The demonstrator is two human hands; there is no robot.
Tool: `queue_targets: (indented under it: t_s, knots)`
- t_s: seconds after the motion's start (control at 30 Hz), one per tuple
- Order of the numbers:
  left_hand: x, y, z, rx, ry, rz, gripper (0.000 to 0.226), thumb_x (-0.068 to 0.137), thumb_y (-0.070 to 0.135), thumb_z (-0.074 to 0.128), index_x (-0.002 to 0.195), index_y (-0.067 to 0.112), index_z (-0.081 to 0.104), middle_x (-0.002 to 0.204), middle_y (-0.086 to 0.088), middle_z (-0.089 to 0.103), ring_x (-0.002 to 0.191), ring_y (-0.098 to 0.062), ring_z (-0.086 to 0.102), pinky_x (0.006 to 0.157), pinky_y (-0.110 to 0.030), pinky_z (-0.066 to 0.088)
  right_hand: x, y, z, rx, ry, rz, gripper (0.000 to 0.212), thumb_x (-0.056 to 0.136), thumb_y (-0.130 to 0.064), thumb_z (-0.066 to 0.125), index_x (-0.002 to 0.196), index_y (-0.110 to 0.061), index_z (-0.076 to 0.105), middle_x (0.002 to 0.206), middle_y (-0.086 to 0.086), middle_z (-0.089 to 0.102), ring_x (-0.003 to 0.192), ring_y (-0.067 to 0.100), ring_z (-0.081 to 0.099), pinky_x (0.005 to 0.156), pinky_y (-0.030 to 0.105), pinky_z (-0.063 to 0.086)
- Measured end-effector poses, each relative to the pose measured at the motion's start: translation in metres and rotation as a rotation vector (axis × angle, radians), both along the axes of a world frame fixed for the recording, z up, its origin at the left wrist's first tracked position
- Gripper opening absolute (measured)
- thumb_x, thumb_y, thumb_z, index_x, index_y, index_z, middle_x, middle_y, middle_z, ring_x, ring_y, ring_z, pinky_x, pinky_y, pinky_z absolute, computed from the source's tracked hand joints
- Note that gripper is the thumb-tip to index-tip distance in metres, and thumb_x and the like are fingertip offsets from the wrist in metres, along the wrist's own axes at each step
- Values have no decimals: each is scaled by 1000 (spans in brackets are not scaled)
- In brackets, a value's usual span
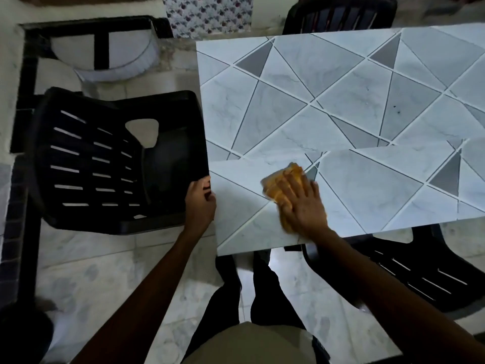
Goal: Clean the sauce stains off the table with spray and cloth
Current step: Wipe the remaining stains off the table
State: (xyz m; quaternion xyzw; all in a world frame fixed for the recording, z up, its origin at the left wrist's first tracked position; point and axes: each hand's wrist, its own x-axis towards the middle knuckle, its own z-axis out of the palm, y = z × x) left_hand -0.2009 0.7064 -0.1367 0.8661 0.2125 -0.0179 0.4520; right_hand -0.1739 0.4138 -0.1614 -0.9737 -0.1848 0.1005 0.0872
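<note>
Table (341, 106) topped with grey-white marble-look triangles, orange cloth (282, 189) lying flat near its front left corner, small dark specks (396, 109) mid-surface

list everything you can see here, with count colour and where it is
marble-pattern table top: one, pale grey with dark triangles, centre right
orange cleaning cloth: one, near table corner, under the right hand
dark specks: few, black, mid table
black plastic slatted chairs: three, left, far side and near right of table
pale tiled floor: below
left hand: gripping table's left edge
right hand: flat on cloth
</note>
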Motion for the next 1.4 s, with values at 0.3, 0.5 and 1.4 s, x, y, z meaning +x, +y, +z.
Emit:
queue_targets:
  t_s: [0.3, 0.5, 1.4]
  knots:
    - [-22, 2, 11, -696, 302, 389, 28, 96, -6, 41, 113, 4, 61, 102, -15, 70, 88, -22, 70, 70, -26, 59, 8, 141, 8, 20, -14, 144, 63, 99, -51, 22, 156, -27, 32, 166, 8, 22, 152, 44, 8, 119, 62, 16]
    - [-40, 7, 15, -799, 398, 369, 26, 99, -3, 41, 121, 4, 54, 96, -6, 66, 85, -14, 66, 80, -30, 55, -72, 47, 4, -11, -76, 481, 56, 98, -45, 43, 152, -30, 41, 163, 1, 32, 152, 36, 19, 121, 60, 15]
    - [-62, -78, -6, 253, 82, -313, 65, 82, 12, 70, 143, 17, 47, 161, -11, 22, 150, -34, 11, 120, -52, 15, -83, -141, 20, 203, 69, -454, 54, 104, -43, 32, 154, -24, 37, 166, 1, 24, 154, 30, 11, 119, 60, 18]
